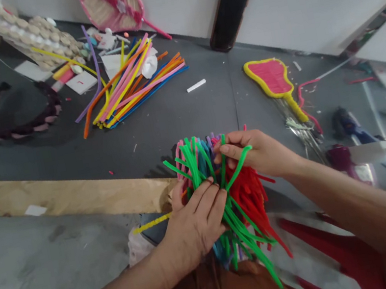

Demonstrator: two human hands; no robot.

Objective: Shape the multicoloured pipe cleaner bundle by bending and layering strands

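Beyond, dark tabletop [68,159] against pale wall [171,3]; left grip [196,213] around coloured stems [192,164], right grip [259,152] on green stem [223,170].

the held bunch [248,192] is at the edge of the table [86,153], a stem pile [131,88] behind-left, a paddle [273,78] behind-right.

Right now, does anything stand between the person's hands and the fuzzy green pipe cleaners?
Nothing visible does: the left hand wraps over the fuzzy green pipe cleaners, and the right hand pinches one near its top. Fuzzy red pipe cleaners lie alongside, blocking neither.
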